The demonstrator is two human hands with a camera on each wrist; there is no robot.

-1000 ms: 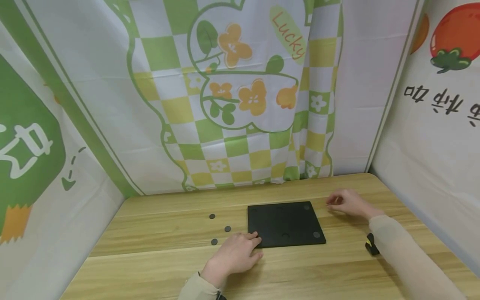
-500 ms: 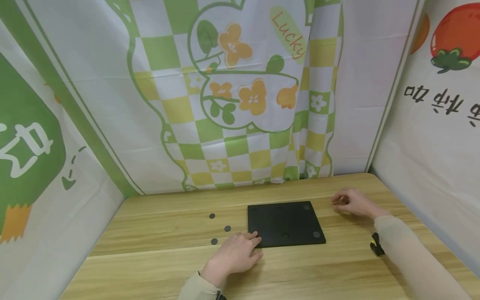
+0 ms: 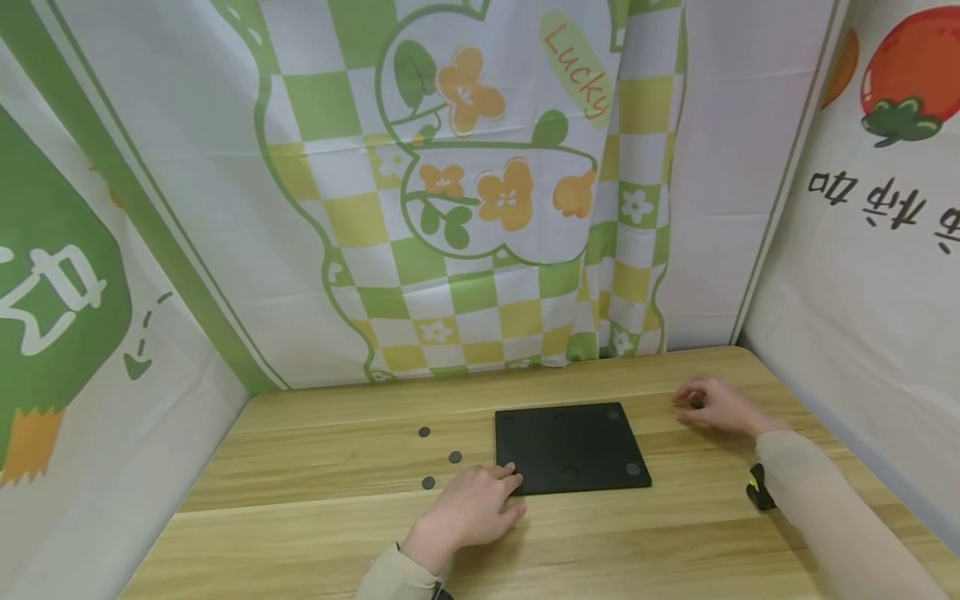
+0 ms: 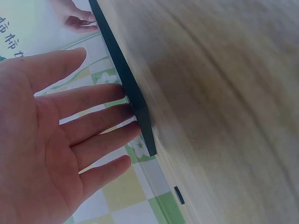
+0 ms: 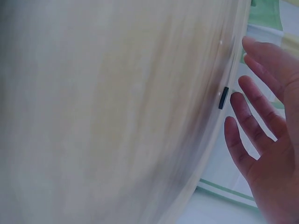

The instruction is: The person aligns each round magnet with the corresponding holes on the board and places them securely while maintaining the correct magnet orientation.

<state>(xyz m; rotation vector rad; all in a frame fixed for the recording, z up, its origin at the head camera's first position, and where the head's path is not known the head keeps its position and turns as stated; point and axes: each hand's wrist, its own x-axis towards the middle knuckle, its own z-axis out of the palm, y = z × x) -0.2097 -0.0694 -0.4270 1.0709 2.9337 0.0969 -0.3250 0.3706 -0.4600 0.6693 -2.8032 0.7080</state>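
A black rectangular board (image 3: 566,446) lies on the table, with grey discs at its far-right (image 3: 613,415) and near-right (image 3: 633,469) corners and faint round outlines elsewhere. My left hand (image 3: 471,508) touches its near-left corner; the left wrist view shows straight, spread fingers (image 4: 100,123) against the board's edge (image 4: 126,79). Right of the board, my right hand (image 3: 716,406) hovers low over the table, fingers loosely bent. In the right wrist view, a small black disc (image 5: 224,98) is seen edge-on at the table surface, beside the fingertips of that hand (image 5: 271,130), not gripped.
Three small dark discs (image 3: 424,432) (image 3: 455,457) (image 3: 428,482) lie on the wooden table (image 3: 322,467) left of the board. A printed curtain (image 3: 480,308) hangs behind the table, with printed cloths at both sides. A black item (image 3: 761,488) is beside the right forearm.
My right hand has moved a little to the right, away from the board. The left hand and the board have stayed in place.
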